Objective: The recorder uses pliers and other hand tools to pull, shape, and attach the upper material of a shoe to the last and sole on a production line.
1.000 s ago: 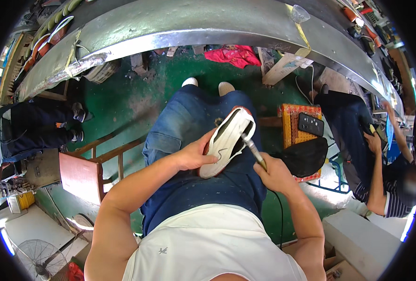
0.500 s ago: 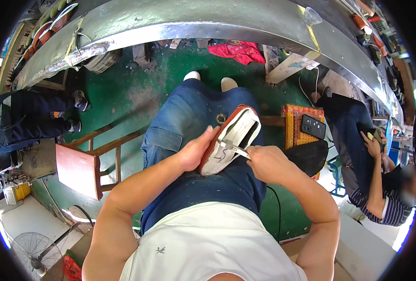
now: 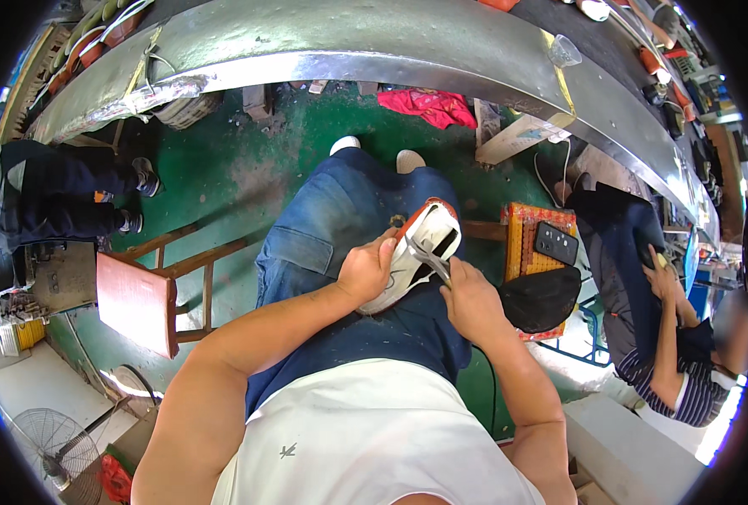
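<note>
A white shoe (image 3: 435,222) with a reddish-orange edge lies slantwise on my lap. Dark gaps show in its upward-facing side. My left hand (image 3: 367,268) grips its left side, thumb up along the edge, the other fingers mostly hidden. In my closed right hand (image 3: 472,300) is what looks like a pair of metal pincers (image 3: 427,255). Their curved head rests on or just over the shoe's pale face; whether the jaws bite anything is too small to tell.
A metal-edged bench (image 3: 332,63) spans the far side. At left stands a wooden stool (image 3: 135,301). On the right a woven-topped seat (image 3: 521,244) bears a black phone (image 3: 556,243) and a black cap-like thing (image 3: 540,300). Another person (image 3: 673,370) sits at far right.
The pincers have turned, and their head now sits higher on the shoe. My left hand has shifted right with its thumb closer against the shoe. My right hand has dropped slightly.
</note>
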Action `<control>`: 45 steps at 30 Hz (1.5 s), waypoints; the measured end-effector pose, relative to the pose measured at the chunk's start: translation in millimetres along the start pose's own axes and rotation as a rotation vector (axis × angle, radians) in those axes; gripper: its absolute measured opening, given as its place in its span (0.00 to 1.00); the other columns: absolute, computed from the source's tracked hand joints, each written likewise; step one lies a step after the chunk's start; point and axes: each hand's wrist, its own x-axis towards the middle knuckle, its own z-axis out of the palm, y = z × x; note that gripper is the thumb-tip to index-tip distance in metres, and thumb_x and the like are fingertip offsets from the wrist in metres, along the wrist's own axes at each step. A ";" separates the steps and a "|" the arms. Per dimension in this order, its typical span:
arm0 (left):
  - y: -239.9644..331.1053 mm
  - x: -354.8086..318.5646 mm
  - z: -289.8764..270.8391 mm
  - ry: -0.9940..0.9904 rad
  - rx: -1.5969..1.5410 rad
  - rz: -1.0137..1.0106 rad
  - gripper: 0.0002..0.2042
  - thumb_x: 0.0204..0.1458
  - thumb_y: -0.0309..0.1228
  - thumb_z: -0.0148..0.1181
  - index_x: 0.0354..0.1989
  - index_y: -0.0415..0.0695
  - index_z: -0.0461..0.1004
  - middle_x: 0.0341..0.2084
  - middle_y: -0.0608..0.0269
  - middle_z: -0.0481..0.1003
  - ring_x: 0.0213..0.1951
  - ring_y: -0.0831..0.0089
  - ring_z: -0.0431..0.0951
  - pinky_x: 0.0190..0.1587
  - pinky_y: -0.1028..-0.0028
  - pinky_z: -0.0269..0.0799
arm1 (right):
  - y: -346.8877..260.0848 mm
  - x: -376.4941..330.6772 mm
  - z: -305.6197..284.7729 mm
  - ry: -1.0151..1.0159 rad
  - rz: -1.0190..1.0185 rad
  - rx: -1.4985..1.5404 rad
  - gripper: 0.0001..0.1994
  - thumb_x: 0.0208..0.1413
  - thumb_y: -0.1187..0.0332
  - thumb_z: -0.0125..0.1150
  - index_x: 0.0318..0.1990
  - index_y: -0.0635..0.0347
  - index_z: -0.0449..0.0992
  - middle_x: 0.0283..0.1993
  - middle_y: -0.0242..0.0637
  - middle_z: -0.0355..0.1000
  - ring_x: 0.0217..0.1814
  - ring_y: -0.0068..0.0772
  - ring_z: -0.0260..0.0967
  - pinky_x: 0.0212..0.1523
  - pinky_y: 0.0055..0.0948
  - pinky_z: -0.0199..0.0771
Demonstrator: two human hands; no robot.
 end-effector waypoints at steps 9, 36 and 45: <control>12.5 8.7 -16.5 -0.418 0.426 0.280 0.29 0.66 0.37 0.49 0.76 0.55 0.54 0.70 0.44 0.59 0.42 0.46 0.83 0.43 0.58 0.82 | 46.3 -6.7 11.2 -0.183 0.188 0.251 0.11 0.62 0.67 0.61 0.45 0.65 0.72 0.34 0.54 0.76 0.38 0.59 0.77 0.41 0.49 0.76; 19.9 -1.6 -55.8 -0.659 0.025 -0.240 0.49 0.50 0.33 0.69 0.77 0.44 0.43 0.55 0.37 0.75 0.56 0.47 0.78 0.60 0.62 0.71 | 17.1 -9.1 10.2 -0.288 0.312 0.675 0.15 0.71 0.62 0.48 0.46 0.68 0.71 0.34 0.43 0.76 0.33 0.36 0.76 0.37 0.34 0.75; 113.1 51.6 -123.0 -0.254 -0.343 0.176 0.46 0.43 0.21 0.75 0.71 0.43 0.53 0.47 0.48 0.80 0.47 0.64 0.83 0.52 0.67 0.78 | 50.2 -57.7 39.6 0.093 0.544 1.116 0.13 0.68 0.66 0.54 0.48 0.71 0.72 0.33 0.36 0.76 0.32 0.26 0.75 0.34 0.27 0.75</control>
